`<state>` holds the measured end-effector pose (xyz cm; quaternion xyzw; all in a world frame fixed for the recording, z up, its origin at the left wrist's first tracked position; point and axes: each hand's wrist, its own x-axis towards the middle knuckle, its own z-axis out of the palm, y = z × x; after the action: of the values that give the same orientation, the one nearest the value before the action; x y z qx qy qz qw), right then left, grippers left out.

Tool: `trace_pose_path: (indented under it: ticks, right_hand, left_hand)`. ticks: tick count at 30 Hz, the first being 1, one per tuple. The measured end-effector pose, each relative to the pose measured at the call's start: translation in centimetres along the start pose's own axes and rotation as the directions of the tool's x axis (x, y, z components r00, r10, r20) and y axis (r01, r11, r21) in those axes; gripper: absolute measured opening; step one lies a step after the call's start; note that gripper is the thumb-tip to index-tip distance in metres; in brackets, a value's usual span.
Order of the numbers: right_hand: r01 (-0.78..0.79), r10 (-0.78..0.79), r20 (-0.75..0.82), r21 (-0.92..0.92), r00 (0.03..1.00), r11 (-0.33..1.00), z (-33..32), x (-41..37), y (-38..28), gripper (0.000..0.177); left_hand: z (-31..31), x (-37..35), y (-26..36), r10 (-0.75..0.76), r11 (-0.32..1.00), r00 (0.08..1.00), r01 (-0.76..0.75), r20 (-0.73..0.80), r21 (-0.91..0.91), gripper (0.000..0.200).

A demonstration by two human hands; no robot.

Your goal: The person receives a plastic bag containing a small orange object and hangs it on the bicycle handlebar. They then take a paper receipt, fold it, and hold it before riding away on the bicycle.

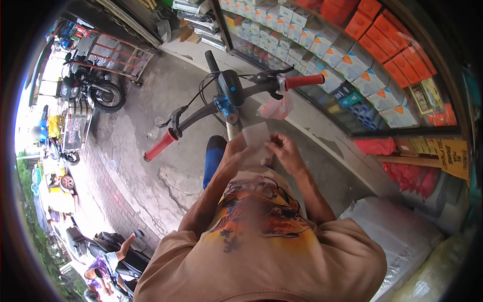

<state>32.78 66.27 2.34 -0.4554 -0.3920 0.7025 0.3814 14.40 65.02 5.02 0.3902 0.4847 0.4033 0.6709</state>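
A small white sheet, perhaps paper (pixel 257 135), is held up in front of my shirt. My left hand (pixel 235 152) is closed on its left side. My right hand (pixel 285 152) pinches near its lower right edge with thumb and forefinger. Just beyond both hands stands a bicycle with a dark handlebar (pixel 198 115), and neither hand touches its red left grip (pixel 161 144) or red right grip (pixel 305 81). Hanging below the right side of the handlebar is a pinkish plastic bag (pixel 275 107). The inner fingers of my left hand are partly hidden.
Along the right runs a glass display case (pixel 322 108) stacked with white and orange boxes. Bulky clear plastic wrapping (pixel 387 234) lies at my lower right. A parked motorcycle (pixel 103 94) and a metal-framed cart (pixel 118 53) stand to the left. Behind-left, a person (pixel 103 267) is by another motorbike.
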Motion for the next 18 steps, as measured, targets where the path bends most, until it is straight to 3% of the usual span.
trace_pose_path:
  ticks: [2, 8, 12, 16, 17, 18]
  right_hand:
    - [0.001, 0.01, -0.08, 0.13, 0.997, 0.992, 0.8, 0.0, -1.3, 0.017]
    - [-0.018, 0.023, -0.037, 0.128, 0.999, 0.992, 0.3, 0.6, -0.7, 0.019]
    - [-0.034, 0.032, -0.033, -0.056, 0.999, 0.998, -0.5, 0.7, -0.1, 0.016]
    - [-0.065, 0.066, 0.0, -0.184, 0.998, 0.981, -1.1, 1.1, 0.8, 0.013]
    - [0.126, -0.104, 0.159, -0.134, 0.982, 0.983, -2.4, 1.9, 2.9, 0.018]
    - [0.118, -0.107, 0.1, -0.121, 0.989, 0.986, -2.1, 1.7, 3.1, 0.019]
  left_hand:
    - [-0.1, 0.0, -0.2, -0.058, 0.998, 0.998, 0.058, -0.03, 0.018, 0.037]
    - [-0.3, -0.1, 0.3, -0.055, 0.999, 0.998, 0.054, -0.043, -0.003, 0.029]
    - [-1.9, 0.4, -2.1, -0.064, 0.996, 0.997, 0.067, -0.048, 0.052, 0.028]
    - [-1.9, 0.4, -2.2, -0.136, 0.977, 0.99, 0.13, -0.023, -0.168, 0.036]
    - [-1.7, 0.3, -2.3, -0.129, 0.977, 0.992, 0.125, -0.012, -0.17, 0.034]
    - [-1.6, 0.1, -2.1, -0.115, 0.98, 0.993, 0.113, -0.004, -0.163, 0.031]
